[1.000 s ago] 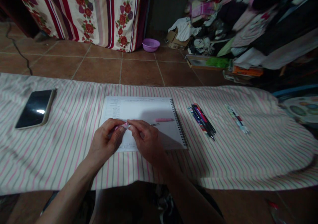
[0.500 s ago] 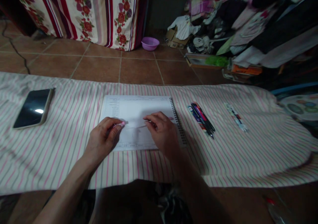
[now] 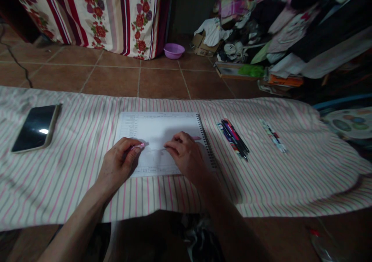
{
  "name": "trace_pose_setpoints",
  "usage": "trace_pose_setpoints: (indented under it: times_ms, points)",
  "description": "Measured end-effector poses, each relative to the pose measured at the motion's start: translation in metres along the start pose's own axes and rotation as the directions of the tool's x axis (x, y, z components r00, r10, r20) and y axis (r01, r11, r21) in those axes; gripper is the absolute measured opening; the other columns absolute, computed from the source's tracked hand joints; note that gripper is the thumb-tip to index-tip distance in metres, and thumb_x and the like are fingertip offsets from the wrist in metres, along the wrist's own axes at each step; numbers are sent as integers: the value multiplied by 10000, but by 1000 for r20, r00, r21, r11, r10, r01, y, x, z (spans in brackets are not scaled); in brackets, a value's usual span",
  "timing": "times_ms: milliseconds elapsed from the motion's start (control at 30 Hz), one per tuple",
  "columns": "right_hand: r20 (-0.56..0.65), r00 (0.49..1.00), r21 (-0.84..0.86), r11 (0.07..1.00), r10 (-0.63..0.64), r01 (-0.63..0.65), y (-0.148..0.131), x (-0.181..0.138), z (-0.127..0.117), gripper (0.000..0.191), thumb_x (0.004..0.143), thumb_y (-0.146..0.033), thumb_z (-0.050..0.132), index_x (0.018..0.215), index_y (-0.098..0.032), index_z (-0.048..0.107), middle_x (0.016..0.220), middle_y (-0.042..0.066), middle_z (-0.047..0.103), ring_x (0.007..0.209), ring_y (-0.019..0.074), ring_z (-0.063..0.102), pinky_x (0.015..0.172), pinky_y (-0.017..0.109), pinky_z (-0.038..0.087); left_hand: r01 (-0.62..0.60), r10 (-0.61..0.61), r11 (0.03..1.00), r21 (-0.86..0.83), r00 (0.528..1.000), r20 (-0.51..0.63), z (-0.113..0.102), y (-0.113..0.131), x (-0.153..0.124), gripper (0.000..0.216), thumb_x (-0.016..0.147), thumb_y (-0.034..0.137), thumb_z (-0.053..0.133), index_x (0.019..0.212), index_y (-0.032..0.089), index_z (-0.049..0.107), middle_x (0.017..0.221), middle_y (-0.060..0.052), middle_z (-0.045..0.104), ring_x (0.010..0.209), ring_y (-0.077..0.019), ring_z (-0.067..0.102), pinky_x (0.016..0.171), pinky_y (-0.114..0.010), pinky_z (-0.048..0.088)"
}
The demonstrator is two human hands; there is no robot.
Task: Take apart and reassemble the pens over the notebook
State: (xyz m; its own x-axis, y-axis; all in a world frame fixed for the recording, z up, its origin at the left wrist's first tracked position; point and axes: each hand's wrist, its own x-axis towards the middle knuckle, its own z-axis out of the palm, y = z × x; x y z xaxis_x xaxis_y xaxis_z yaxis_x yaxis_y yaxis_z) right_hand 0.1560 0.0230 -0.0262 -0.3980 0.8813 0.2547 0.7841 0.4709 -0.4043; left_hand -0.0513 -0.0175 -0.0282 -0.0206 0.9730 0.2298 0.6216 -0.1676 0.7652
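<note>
A spiral-bound notebook (image 3: 162, 124) lies open on the striped cloth, its coil on the right side. Over its left part, my left hand (image 3: 117, 159) is closed in a pinch on a small pink pen part (image 3: 141, 145). My right hand (image 3: 187, 153), over the middle of the page, pinches a thin pen refill (image 3: 157, 150) that points left towards the pink part. Beyond the right knuckles a pink piece (image 3: 196, 138) sticks out; whether it is held or lying on the paper I cannot tell. The page is mostly white, with printed boxes at its borders.
Several pens (image 3: 234, 138) lie in a bunch right of the notebook. Farther right is a patterned group of pens (image 3: 273, 136). A phone (image 3: 36, 128) rests at the left. Beyond the striped cloth (image 3: 87, 138) are a tiled floor, a purple basin (image 3: 174, 51) and piled clothes.
My right thumb and fingertips have moved slightly left and closed more tightly on the refill. The left hand keeps its pinch. The whole view has shifted a little.
</note>
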Motion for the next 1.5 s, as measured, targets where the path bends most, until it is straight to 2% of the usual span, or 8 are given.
trace_pose_setpoints:
  times_ms: [300,467,633,767,867,1033,1233,1500]
  points:
    - [-37,998,3,999,-41,41,-4,4,-8,94,861,-174,558,839,-186,649,849,73,682,869,245,565,791,383,463,19,-19,1000,2,1000,-8,0,-1,0,183,886,359,514,914,229,640,903,-34,673,849,-182,632,776,-331,504]
    - [-13,990,338,933,138,-126,-8,5,-13,173,822,-122,525,924,-214,629,778,24,691,778,183,616,731,316,478,22,-22,1000,6,1000,-14,1,-2,0,186,885,368,517,910,229,639,901,-37,675,839,-184,635,766,-329,505]
    - [222,953,783,546,205,-300,-10,5,-21,147,807,-188,516,811,-208,661,793,-6,706,746,123,645,696,256,506,11,-11,1000,14,1000,-7,1,-2,1,189,887,366,513,915,227,638,912,-37,680,861,-189,639,783,-330,505]
    - [333,919,913,172,212,-371,-10,4,-23,200,829,-316,539,912,-207,684,919,40,716,850,150,666,761,306,538,8,-8,1000,15,1000,-6,2,-4,1,180,888,358,513,916,232,637,919,-31,680,877,-186,639,802,-332,502]
    - [308,931,948,25,195,-318,-8,4,-23,214,827,-333,549,955,-227,682,998,47,705,945,166,657,818,337,540,4,-4,1000,9,1000,-8,2,-4,1,174,886,361,518,914,234,635,917,-31,679,876,-188,636,801,-334,500]
    - [244,936,959,83,254,-272,-8,4,-22,314,739,-297,661,1051,-263,661,940,29,708,919,166,643,837,349,534,32,-33,999,-40,999,-18,1,-1,0,147,878,348,535,913,245,634,876,-17,677,798,-171,626,753,-313,506]
    - [201,885,961,90,421,-261,-17,7,-13,127,704,-347,686,702,-220,684,949,21,698,704,110,590,646,260,507,42,-46,994,-100,998,-32,1,-1,-1,115,869,325,551,905,250,630,869,-5,666,790,-158,614,749,-297,503]
    - [154,865,976,64,478,-209,-25,6,-8,191,742,-384,672,807,-209,711,692,-15,626,615,90,527,602,235,451,38,-43,993,-109,998,-38,2,-2,-2,108,866,312,553,893,247,634,853,7,653,780,-150,595,751,-292,482]
